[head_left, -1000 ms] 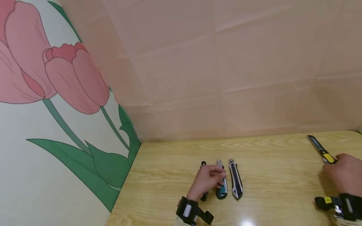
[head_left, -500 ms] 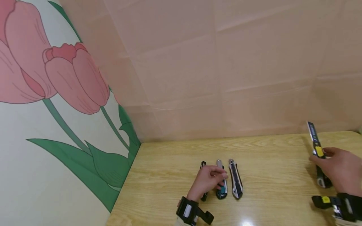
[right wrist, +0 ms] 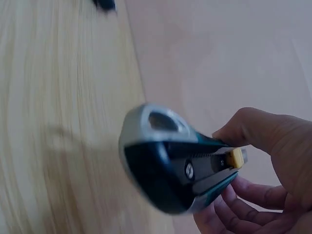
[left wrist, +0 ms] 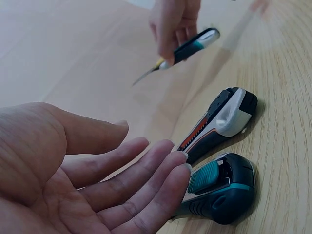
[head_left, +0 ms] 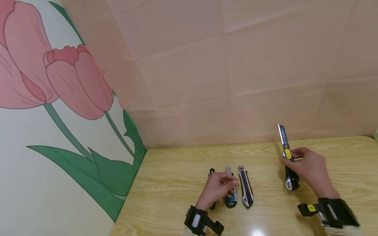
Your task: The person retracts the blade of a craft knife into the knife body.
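A box cutter [head_left: 287,154] with a yellow slider and a long extended blade is held by my right hand [head_left: 313,167], raised above the table with the blade pointing away. In the right wrist view its dark butt end with a grey loop [right wrist: 163,123] faces the camera, pinched between thumb and fingers. My left hand [head_left: 220,187] hovers with relaxed fingers over a teal-and-black box cutter [head_left: 231,201], partly covering it; whether the fingertips touch it I cannot tell. Right of it lies a white-and-black box cutter [head_left: 246,186]. Another dark box cutter [head_left: 212,171] is mostly hidden under the left hand.
The wood-grain table [head_left: 174,177] ends at a beige cloth backdrop [head_left: 189,82]. A wall with painted tulips [head_left: 79,82] stands on the left. Each wrist wears a black camera strap [head_left: 197,219]. Table surface lies between the right hand and the row of box cutters.
My right hand has lifted the box cutter from the far right of the table, tilted it more upright and carried it left. The left hand has barely moved.
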Action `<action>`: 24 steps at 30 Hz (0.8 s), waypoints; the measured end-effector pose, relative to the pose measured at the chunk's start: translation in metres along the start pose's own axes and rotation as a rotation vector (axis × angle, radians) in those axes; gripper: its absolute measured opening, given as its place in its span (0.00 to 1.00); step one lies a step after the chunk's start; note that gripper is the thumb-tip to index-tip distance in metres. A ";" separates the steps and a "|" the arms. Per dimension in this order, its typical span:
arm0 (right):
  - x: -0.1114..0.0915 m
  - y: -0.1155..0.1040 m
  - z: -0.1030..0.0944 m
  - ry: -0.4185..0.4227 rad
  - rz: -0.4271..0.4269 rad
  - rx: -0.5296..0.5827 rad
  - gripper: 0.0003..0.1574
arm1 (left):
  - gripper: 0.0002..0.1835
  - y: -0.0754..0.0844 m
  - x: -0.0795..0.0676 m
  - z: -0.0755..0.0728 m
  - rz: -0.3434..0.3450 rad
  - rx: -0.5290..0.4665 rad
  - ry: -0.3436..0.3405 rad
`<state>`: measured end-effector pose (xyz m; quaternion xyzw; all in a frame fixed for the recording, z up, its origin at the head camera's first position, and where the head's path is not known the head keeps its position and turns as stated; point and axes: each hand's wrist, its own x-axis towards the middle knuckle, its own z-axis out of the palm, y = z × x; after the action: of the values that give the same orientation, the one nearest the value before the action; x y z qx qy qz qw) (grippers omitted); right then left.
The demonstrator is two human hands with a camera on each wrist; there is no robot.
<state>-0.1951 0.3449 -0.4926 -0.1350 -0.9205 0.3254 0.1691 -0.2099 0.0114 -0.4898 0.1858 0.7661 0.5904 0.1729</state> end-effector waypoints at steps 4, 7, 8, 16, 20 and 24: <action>-0.005 -0.023 0.008 0.004 -0.013 0.020 0.48 | 0.08 0.000 0.001 0.000 0.027 0.003 -0.012; -0.009 -0.038 0.014 0.035 -0.037 0.024 0.44 | 0.08 0.000 0.002 0.002 0.036 0.011 -0.018; -0.011 -0.043 0.016 0.042 -0.043 0.032 0.42 | 0.08 0.000 0.002 0.002 0.037 0.014 -0.018; -0.022 -0.073 0.023 0.054 -0.091 0.080 0.38 | 0.06 0.005 0.000 0.008 0.049 0.031 0.006; -0.026 -0.084 0.029 0.055 -0.095 0.093 0.35 | 0.07 0.003 0.001 0.010 0.058 0.027 -0.011; -0.033 -0.097 0.038 0.077 -0.119 0.117 0.32 | 0.09 0.006 -0.001 0.013 0.069 0.056 -0.038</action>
<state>-0.1943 0.2390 -0.4650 -0.0825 -0.8992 0.3625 0.2308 -0.2019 0.0232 -0.4866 0.2280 0.7720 0.5708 0.1616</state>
